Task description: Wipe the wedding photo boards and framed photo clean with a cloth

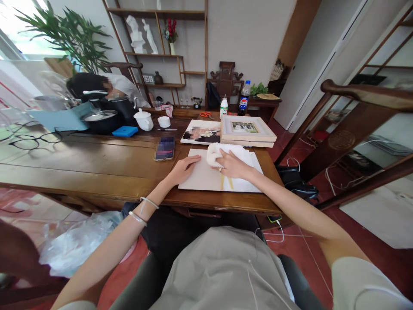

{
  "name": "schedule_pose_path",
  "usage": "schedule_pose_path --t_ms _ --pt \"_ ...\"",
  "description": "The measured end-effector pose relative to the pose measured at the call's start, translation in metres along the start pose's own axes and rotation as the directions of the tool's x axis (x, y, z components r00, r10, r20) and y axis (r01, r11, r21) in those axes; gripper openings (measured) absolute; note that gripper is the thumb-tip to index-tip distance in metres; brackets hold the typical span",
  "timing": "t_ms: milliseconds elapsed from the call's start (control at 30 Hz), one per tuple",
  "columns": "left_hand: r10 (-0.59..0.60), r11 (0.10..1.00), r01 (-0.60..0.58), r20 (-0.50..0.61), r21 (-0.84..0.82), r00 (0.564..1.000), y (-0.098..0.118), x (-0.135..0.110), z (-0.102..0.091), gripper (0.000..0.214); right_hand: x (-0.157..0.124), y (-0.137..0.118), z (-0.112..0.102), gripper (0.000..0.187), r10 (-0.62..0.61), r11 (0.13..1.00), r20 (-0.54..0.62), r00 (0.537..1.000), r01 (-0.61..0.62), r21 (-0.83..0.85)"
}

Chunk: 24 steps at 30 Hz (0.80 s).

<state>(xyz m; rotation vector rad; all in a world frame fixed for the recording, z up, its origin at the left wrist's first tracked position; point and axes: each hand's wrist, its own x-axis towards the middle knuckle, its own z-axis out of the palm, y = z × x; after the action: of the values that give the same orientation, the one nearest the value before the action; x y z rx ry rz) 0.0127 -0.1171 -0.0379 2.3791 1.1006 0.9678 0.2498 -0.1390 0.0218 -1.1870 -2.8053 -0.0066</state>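
A white board [199, 183] lies flat near the table's front edge, with two yellowish strips [222, 183] on its lower middle. My left hand [185, 169] rests open on the board's left side, fingers stretched out and holding nothing. On the upper middle of the board, my right hand [235, 165] presses down on a soft white cloth [212, 153], its fingers over and around it. Part of the cloth is hidden beneath that hand. Just behind the board are a printed photo panel [206, 134] and stacked white picture frames [227, 125].
A phone [164, 149] lies left of the board. Behind it stand a white teapot [143, 120], a white cup [164, 122] and a blue box [125, 131]. Orange-handled scissors [205, 114], a white bottle [223, 107] and a cola bottle [244, 100] stand farther back. Another person leans over at left.
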Motion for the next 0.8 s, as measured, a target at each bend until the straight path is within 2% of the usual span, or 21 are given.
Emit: schedule_pose_path --t_ms 67,133,267,367,433,533,700,800 --pt "-0.001 1.000 0.001 0.000 0.004 1.000 0.000 0.000 0.000 0.040 0.009 0.002 0.000 0.031 0.042 0.999 0.010 0.999 -0.042 -0.025" --pt "0.002 1.000 -0.002 0.001 0.004 1.000 0.000 0.000 0.000 0.040 0.008 -0.008 0.000 0.031 0.070 0.995 0.015 0.997 -0.069 -0.072" --pt "0.001 1.000 -0.001 0.002 -0.005 1.000 0.001 0.000 0.000 0.040 -0.019 -0.056 0.001 0.029 0.073 0.985 0.019 0.997 -0.069 -0.161" --pt "0.000 1.000 0.000 0.006 -0.007 1.000 0.001 0.000 0.000 0.041 -0.044 -0.094 0.005 0.030 0.029 0.989 0.038 0.999 -0.023 -0.145" --pt "-0.001 1.000 0.001 0.012 -0.009 1.000 0.001 0.000 0.000 0.041 -0.051 -0.108 0.007 0.031 0.006 0.993 0.043 0.999 -0.001 -0.115" --pt "-0.009 1.000 0.009 0.009 -0.018 1.000 0.001 0.000 0.000 0.040 -0.037 -0.101 0.007 0.033 0.024 0.994 0.013 1.000 -0.022 -0.103" --pt "0.006 1.000 -0.006 0.017 0.001 1.000 0.002 0.001 -0.001 0.039 0.022 -0.056 0.006 0.037 0.184 0.969 -0.028 0.983 -0.186 -0.161" --pt "0.015 1.000 -0.016 0.024 0.020 1.000 0.002 0.002 -0.002 0.041 0.039 -0.055 0.008 0.036 0.275 0.941 -0.051 0.960 -0.279 -0.190"
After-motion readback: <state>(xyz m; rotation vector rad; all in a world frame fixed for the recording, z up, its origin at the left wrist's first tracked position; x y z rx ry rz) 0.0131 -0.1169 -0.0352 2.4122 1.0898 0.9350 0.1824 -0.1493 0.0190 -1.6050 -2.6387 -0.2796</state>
